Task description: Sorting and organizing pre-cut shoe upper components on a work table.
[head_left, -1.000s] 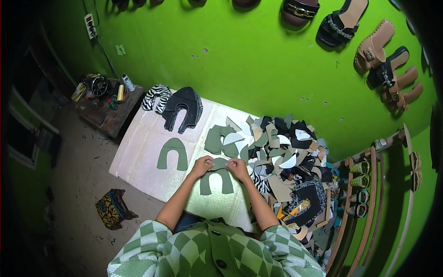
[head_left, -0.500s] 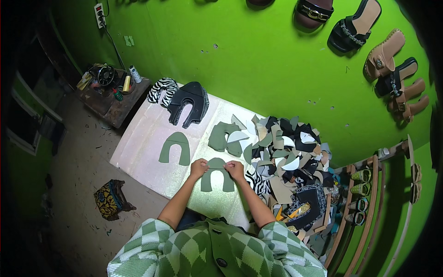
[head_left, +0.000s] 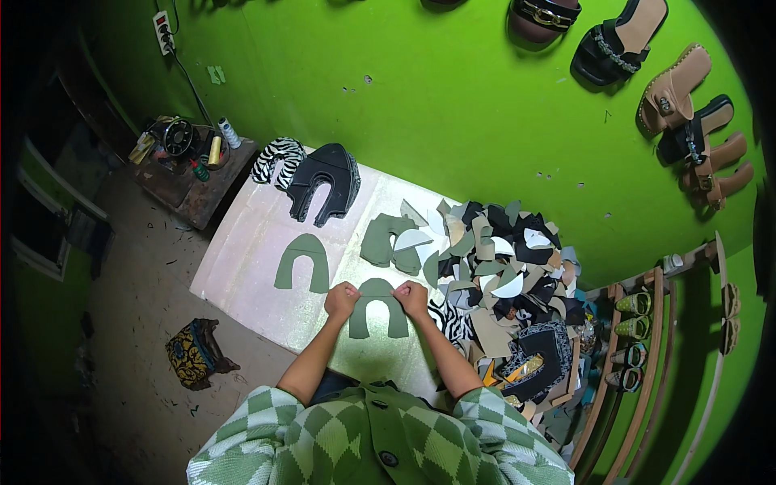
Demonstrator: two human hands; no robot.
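Note:
On the table in front of me lies an olive-green, horseshoe-shaped shoe upper piece [head_left: 377,289] with a seam line across its rounded top. My left hand [head_left: 342,300] pinches its left edge near that line. The right edge is pinched by my right hand [head_left: 411,298], so both hands are closed on the same piece. A matching green horseshoe piece [head_left: 302,250] lies flat to the left. Just beyond my hands is a stack of green pieces [head_left: 376,242], with a pale half-moon piece [head_left: 411,239] on it.
A heap of scraps [head_left: 509,275] covers the table's right side. Stacked black uppers [head_left: 326,182] and zebra-print pieces [head_left: 276,160] sit at the far left. Beyond stands a small wooden table [head_left: 194,190] with thread spools. Sandals [head_left: 614,48] hang on the green wall; a wooden rack [head_left: 647,323] is at right.
Both hands stay on the green piece, and my left hand has shifted slightly left and down along its edge. The view has tilted a little; the other pieces lie as before.

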